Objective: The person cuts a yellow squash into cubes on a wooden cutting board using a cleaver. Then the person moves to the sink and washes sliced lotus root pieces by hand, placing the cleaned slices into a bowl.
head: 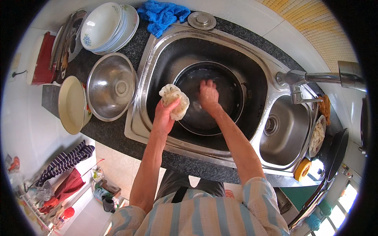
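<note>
In my left hand (pixel 166 115) is a stack of pale, thin slices (pixel 174 101) with small holes, which look like lotus root. I hold it over the left part of a round black pan (pixel 189 125) that sits in the large sink basin (pixel 168 56). Water appears to fill the pan. My right hand (pixel 209 95) reaches into it, palm down, with its fingers blurred and partly hidden. A small pale piece (pixel 197 104) shows in the water beside that hand.
Left of the sink stand a steel bowl (pixel 110 85), an enamel basin (pixel 71 106) and stacked plates (pixel 100 26). A blue cloth (pixel 162 16) and a sink plug (pixel 202 20) lie behind. The faucet (pixel 295 79) and small basin (pixel 285 132) are right, near a plate of pale slices (pixel 317 135).
</note>
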Demonstrator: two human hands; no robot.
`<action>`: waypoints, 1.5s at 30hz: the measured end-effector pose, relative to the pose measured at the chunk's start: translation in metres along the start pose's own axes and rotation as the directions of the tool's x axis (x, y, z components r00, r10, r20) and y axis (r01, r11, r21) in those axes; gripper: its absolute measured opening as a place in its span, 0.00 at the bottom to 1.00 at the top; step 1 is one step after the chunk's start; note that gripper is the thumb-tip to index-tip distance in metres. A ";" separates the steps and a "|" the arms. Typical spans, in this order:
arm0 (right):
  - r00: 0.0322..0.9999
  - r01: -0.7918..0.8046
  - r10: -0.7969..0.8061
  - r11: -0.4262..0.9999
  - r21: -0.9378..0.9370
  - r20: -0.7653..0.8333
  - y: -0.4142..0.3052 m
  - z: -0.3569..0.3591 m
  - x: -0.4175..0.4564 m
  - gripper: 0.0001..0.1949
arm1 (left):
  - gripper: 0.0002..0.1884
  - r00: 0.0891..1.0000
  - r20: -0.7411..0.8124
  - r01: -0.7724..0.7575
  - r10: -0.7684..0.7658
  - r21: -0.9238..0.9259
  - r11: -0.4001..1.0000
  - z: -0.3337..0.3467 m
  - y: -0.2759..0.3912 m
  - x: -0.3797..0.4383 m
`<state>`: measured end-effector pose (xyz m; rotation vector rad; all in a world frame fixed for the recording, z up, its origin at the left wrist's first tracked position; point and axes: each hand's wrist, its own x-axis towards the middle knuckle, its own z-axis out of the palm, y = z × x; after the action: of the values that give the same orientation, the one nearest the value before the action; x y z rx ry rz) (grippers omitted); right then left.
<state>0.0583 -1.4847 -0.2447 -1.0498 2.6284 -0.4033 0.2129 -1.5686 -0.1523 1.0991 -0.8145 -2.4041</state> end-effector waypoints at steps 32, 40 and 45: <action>0.835 0.303 -0.313 0.948 0.097 0.453 0.005 -0.009 -0.078 0.10 | 0.23 0.999 0.031 0.032 -0.026 -0.182 0.983 -0.004 0.000 0.002; 0.915 -0.313 -0.038 0.561 0.767 0.401 0.015 -0.046 -0.052 0.07 | 0.23 0.994 0.092 0.074 -0.063 -0.122 0.990 -0.004 0.002 -0.001; 0.971 -0.219 -0.002 0.393 0.893 0.239 -0.014 -0.085 -0.043 0.04 | 0.23 0.979 0.166 0.122 -0.122 0.007 0.992 -0.001 0.001 0.003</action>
<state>0.0660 -1.4516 -0.1551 -0.4482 1.7252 -1.4245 0.2122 -1.5709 -0.1538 0.9831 -0.8170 -2.6269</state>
